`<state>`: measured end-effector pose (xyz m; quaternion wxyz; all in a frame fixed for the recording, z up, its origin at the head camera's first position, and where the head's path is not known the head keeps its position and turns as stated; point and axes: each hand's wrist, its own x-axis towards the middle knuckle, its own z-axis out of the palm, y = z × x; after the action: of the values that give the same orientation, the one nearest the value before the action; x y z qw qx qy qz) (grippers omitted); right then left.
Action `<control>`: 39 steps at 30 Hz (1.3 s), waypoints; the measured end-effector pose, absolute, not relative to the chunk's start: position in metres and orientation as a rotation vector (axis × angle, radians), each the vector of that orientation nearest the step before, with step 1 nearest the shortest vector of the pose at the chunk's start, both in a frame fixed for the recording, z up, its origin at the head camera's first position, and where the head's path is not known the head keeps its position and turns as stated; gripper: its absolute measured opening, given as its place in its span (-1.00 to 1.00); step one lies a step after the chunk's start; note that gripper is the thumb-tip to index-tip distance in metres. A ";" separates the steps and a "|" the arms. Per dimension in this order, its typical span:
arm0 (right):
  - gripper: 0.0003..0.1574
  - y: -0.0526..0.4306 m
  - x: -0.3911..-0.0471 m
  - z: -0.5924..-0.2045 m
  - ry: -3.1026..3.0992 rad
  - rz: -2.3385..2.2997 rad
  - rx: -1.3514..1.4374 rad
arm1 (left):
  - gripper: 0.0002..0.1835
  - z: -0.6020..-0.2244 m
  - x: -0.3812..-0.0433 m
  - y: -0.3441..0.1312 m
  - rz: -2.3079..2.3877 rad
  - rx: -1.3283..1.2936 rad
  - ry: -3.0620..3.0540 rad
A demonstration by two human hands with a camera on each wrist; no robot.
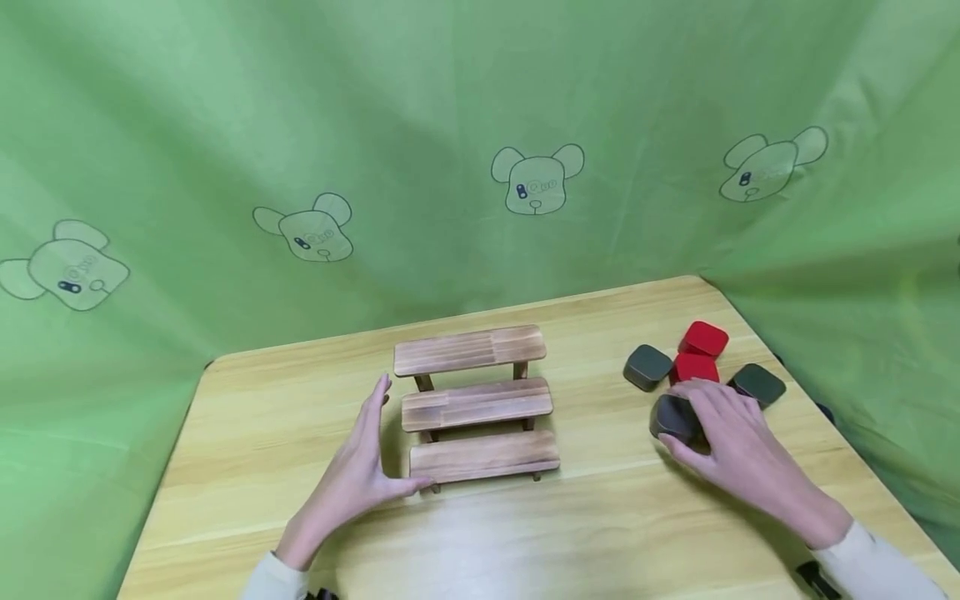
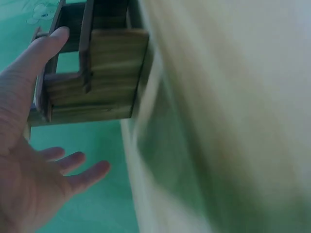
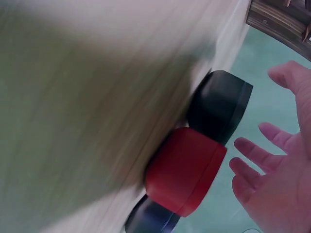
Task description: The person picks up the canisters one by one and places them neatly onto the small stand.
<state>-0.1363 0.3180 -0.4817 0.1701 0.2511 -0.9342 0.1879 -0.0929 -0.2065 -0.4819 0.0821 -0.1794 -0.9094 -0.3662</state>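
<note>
A three-tier wooden step rack [image 1: 480,404] stands mid-table. My left hand [image 1: 352,467] is at its left side, fingers spread and thumb by the lowest step's front corner; whether it touches cannot be told. The left wrist view shows the thumb in front of the rack [image 2: 114,73]. On the right, my right hand [image 1: 738,450] hovers over a dark rounded box [image 1: 673,418], thumb and fingers apart. In the right wrist view, a gap separates the fingers from a red box [image 3: 184,170] and a black box [image 3: 218,107].
Close to the right hand lie two red boxes, one farther back [image 1: 703,337] and one nearer [image 1: 693,367]. Dark boxes flank them, one left [image 1: 647,367] and one right [image 1: 757,383]. Behind the wooden table [image 1: 255,433] hangs a green curtain [image 1: 420,167].
</note>
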 end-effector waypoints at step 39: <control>-0.22 0.325 -0.151 -0.499 -2.614 0.677 0.731 | 0.52 -0.496 -0.098 -0.217 -1.215 -0.565 -2.817</control>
<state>-0.1508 0.3246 -0.4989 0.1709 0.2575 -0.9207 0.2384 -0.0979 -0.2167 -0.4961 0.0111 -0.1812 -0.9029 -0.3896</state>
